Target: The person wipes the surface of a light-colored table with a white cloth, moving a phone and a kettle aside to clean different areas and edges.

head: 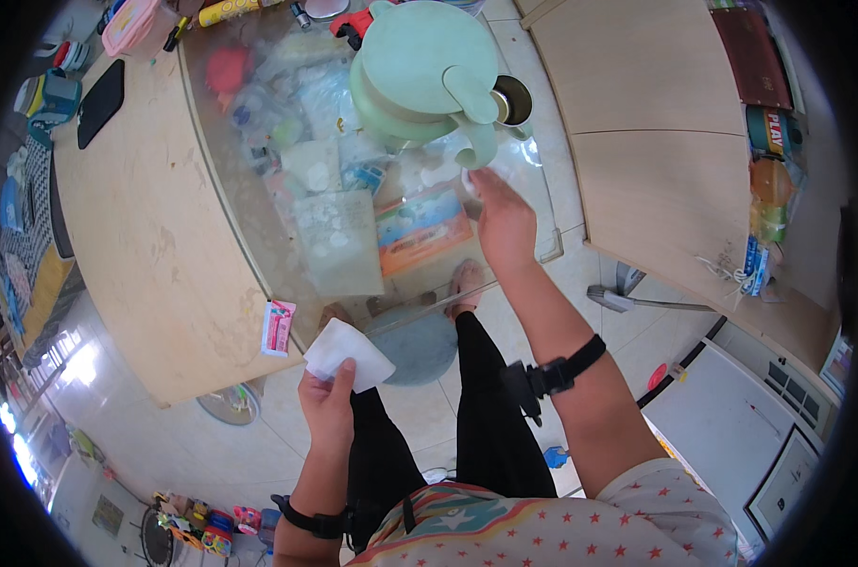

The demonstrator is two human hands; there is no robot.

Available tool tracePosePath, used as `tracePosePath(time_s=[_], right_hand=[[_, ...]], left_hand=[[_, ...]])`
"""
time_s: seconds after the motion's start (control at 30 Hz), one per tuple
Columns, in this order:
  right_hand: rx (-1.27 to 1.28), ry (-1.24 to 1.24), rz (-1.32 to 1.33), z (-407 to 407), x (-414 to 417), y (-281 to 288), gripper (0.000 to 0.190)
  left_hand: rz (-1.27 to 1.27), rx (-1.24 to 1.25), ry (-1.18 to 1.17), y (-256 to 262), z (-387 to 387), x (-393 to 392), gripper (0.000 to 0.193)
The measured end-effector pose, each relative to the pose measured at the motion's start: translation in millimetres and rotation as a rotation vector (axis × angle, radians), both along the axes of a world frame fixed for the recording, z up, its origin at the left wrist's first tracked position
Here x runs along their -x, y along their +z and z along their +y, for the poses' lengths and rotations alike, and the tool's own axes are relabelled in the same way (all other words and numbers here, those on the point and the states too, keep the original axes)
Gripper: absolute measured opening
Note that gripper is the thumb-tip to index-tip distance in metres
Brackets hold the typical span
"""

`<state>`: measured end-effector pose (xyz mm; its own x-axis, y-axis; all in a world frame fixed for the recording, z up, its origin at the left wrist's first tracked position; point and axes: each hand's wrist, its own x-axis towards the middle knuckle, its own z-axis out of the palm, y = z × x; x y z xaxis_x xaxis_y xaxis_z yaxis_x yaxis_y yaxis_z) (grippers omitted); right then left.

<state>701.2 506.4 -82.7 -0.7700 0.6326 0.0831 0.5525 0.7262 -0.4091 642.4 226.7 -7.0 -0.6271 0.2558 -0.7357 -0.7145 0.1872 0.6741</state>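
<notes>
My left hand (330,407) grips a folded white tissue or wipe (349,353) between thumb and fingers, low in front of me beside the table's near edge. My right hand (503,220) is over the glass tabletop at the handle end of a large mint-green kettle or jug (429,57). A small piece of white material (468,183) shows at its fingertips. Just right of the kettle stands a metal-lined cup (515,99). A small pink and white packet (278,328) lies on the wooden table part near my left hand.
Under the glass (429,290) show a colourful box (425,230), papers and plastic bags. A black phone (101,104) lies on the wooden tabletop (167,248), near a pink container (137,28). A wooden cabinet (656,177) stands at right, with a broom (613,299) on the floor.
</notes>
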Motion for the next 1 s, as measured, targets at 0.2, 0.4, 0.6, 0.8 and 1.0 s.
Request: tracePosePath(time_s=[0.2,0.4,0.6,0.8,1.0], right_hand=[[0.060,-0.127,-0.062,1.1,7.7,2.3,0.036],[-0.003,-0.046,0.068,-5.3,-5.7,-0.4,0.036],[0.014,-0.114,0.029,7.6,9.2,0.9,0.036],[0.053,-0.074,0.023,-13.9,-9.5,2.6,0.037],[0.073,-0.077,-0.025,17.1,8.8,4.1,0.035]], left_hand=[[-0.011,0.027,-0.040,2.0,-4.7,4.2,0.026],[0.001,0.002,-0.011,2.5,-1.4,2.9,0.024],[-0.018,0.009,-0.009,-3.0,-3.8,1.5,0.025],[-0.012,0.010,-0.014,-1.7,-3.1,2.4,0.024],[-0.009,0.007,0.002,-2.0,-2.0,1.4,0.025]])
